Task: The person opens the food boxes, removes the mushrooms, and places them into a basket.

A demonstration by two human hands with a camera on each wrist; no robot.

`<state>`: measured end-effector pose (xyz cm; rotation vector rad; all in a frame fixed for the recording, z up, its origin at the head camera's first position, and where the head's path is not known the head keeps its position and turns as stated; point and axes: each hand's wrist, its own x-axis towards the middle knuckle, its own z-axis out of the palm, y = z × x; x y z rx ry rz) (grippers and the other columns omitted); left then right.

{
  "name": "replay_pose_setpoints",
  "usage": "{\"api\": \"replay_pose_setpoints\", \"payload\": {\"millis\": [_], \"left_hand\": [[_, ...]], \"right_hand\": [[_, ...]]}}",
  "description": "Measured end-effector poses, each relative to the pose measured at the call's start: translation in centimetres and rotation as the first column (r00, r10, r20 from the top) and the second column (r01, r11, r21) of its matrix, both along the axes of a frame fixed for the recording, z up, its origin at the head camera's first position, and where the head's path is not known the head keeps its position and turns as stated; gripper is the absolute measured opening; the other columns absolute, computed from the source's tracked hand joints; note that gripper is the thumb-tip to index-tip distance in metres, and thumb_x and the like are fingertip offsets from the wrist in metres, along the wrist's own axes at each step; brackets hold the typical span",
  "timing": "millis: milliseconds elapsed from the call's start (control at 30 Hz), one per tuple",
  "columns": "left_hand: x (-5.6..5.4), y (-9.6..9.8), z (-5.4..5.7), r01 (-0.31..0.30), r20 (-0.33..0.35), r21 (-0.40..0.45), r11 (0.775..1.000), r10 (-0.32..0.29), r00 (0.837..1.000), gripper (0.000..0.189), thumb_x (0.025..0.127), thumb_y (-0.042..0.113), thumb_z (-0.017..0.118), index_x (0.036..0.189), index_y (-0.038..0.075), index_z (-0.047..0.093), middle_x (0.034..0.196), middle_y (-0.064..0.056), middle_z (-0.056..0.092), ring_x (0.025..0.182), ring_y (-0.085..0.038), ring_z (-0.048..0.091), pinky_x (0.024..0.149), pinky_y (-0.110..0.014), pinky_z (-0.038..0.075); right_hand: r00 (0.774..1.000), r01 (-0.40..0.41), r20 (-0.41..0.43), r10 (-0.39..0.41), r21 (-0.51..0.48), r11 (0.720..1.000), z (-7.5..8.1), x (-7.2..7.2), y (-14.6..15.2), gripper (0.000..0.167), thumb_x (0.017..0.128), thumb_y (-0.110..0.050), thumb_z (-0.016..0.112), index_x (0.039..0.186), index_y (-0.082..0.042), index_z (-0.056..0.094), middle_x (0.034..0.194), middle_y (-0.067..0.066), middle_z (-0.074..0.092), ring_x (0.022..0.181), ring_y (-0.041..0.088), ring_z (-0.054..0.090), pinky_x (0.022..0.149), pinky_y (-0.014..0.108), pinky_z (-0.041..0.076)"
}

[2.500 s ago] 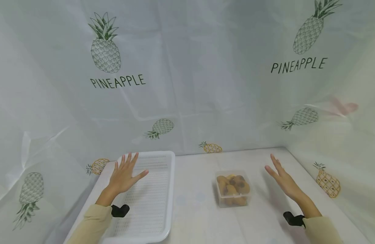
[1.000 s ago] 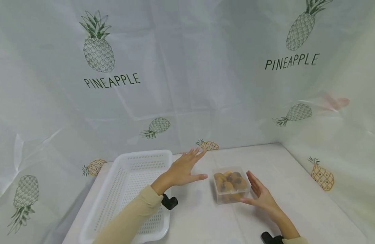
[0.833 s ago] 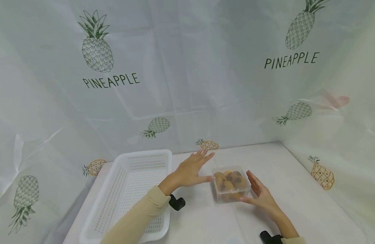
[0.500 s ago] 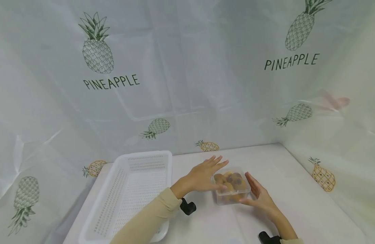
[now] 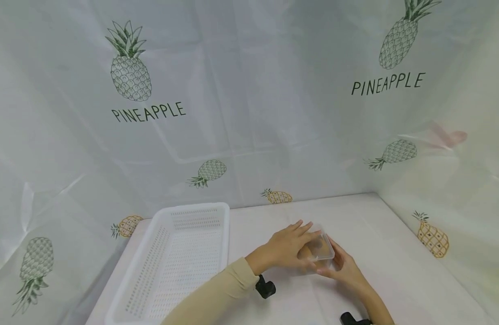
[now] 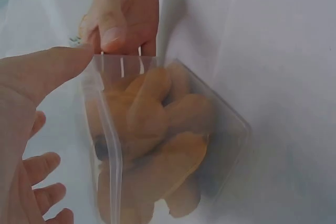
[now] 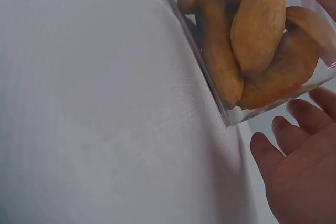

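A clear, lidded plastic box (image 5: 324, 251) of brown mushrooms sits on the white table between both hands. Stubby stems and rounded caps of the mushrooms (image 7: 257, 30) show through its wall in the right wrist view. My left hand (image 5: 288, 247) reaches across the lid with fingers spread, covering much of it in the head view. Its thumb is at the lid's edge in the left wrist view, the other fingers extended above the lid. My right hand (image 5: 348, 270) holds the box's right near corner, thumb in front and fingers along the right side.
A white perforated plastic basket (image 5: 225, 234) stands on the left of the table, partly behind my left sleeve (image 5: 217, 295). Pale sheeting (image 5: 265, 113) with pineapple prints hangs behind and at both sides. Black wrist cameras (image 5: 265, 287) sit below the hands.
My left hand has travelled right from above the basket to over the box's lid. My right hand came in leftward to the box, then closed at its corner. The box stays about where it was.
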<state>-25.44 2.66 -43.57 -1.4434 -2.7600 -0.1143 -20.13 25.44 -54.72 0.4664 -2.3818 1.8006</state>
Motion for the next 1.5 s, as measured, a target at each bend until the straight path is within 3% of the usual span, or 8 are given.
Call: {"api": "replay_pose_setpoints", "payload": {"millis": [233,467,733,1100,1167,1367,1400,1500], "left_hand": [[0.1,0.7,-1.0,-0.020,-0.073,-0.055,0.998,0.016,0.997,0.088,0.086,0.080,0.048,0.158,0.033,0.027,0.163,-0.003,0.025,0.148,-0.030,0.023,0.116,-0.043,0.031],[0.4,0.8,-1.1,-0.038,-0.127,-0.061,0.997,0.030,0.991,0.077,0.092,0.068,0.055,0.156,0.031,0.035,0.159,-0.003,0.034,0.145,-0.027,0.032,0.109,-0.043,0.040],[0.8,1.4,-1.2,-0.009,-0.217,-0.045,0.999,-0.001,0.976,0.063,0.093,0.063,0.058,0.146,0.028,0.052,0.147,-0.004,0.051,0.135,-0.027,0.047,0.106,-0.038,0.044],[1.8,2.7,-1.2,0.002,-0.386,-0.153,0.988,-0.062,0.920,0.063,0.095,0.068,0.048,0.142,0.027,0.056,0.138,-0.006,0.058,0.119,-0.033,0.060,0.082,-0.041,0.057],[2.0,2.9,-1.2,-0.026,-0.408,-0.197,0.980,-0.058,0.911,0.065,0.096,0.068,0.046,0.146,0.026,0.053,0.139,-0.009,0.057,0.120,-0.033,0.059,0.083,-0.042,0.057],[2.7,3.6,-1.3,-0.100,-0.381,-0.299,0.949,-0.023,0.924,0.064,0.101,0.065,0.034,0.147,0.022,0.042,0.143,-0.011,0.051,0.127,-0.030,0.052,0.091,-0.045,0.051],[2.8,3.6,-1.5,-0.090,-0.405,-0.294,0.952,-0.039,0.913,0.062,0.101,0.063,0.034,0.144,0.019,0.043,0.141,-0.012,0.053,0.126,-0.030,0.053,0.092,-0.045,0.051],[2.7,3.5,-2.1,-0.034,-0.536,-0.241,0.970,-0.104,0.838,0.053,0.102,0.058,0.041,0.131,0.014,0.046,0.129,-0.016,0.061,0.117,-0.032,0.061,0.089,-0.043,0.054]], "right_hand": [[1.000,-0.019,0.023,0.019,-0.019,1.000,-0.1,0.1,-0.4,0.091,0.087,-0.004,0.077,0.157,0.002,0.018,0.159,0.029,0.017,0.137,0.049,0.023,0.100,0.011,0.031],[0.998,-0.007,0.069,0.010,-0.048,0.999,0.2,0.1,-0.8,0.086,0.092,-0.008,0.072,0.157,0.002,0.018,0.159,0.029,0.017,0.137,0.048,0.029,0.100,0.013,0.037],[0.997,-0.034,0.065,0.043,-0.121,0.992,0.3,0.0,-1.1,0.080,0.094,-0.004,0.068,0.155,0.007,0.017,0.156,0.034,0.016,0.117,-0.014,0.046,0.096,0.014,0.044],[0.995,-0.095,0.021,0.099,-0.157,0.983,0.1,0.0,-0.4,0.073,0.095,0.002,0.063,0.155,0.004,0.022,0.150,0.034,0.027,0.112,0.005,0.060,0.091,0.025,0.053],[0.994,-0.100,0.023,0.105,-0.162,0.982,-0.1,0.0,-0.3,0.073,0.094,0.003,0.063,0.154,0.004,0.023,0.150,0.024,0.036,0.110,0.010,0.063,0.089,0.028,0.055],[0.991,-0.130,0.003,0.134,-0.193,0.973,-0.2,-0.1,-0.1,0.071,0.093,0.006,0.063,0.152,0.008,0.023,0.137,-0.018,0.049,0.108,0.013,0.065,0.085,0.033,0.057],[0.990,-0.137,-0.008,0.139,-0.194,0.971,-0.2,-0.1,0.0,0.071,0.093,0.007,0.063,0.152,0.009,0.023,0.136,-0.020,0.050,0.108,0.013,0.064,0.085,0.032,0.057],[0.986,-0.165,-0.033,0.161,-0.201,0.966,-0.2,-0.2,0.1,0.070,0.094,0.008,0.062,0.151,0.011,0.021,0.134,-0.020,0.053,0.106,0.014,0.066,0.084,0.033,0.058]]}}
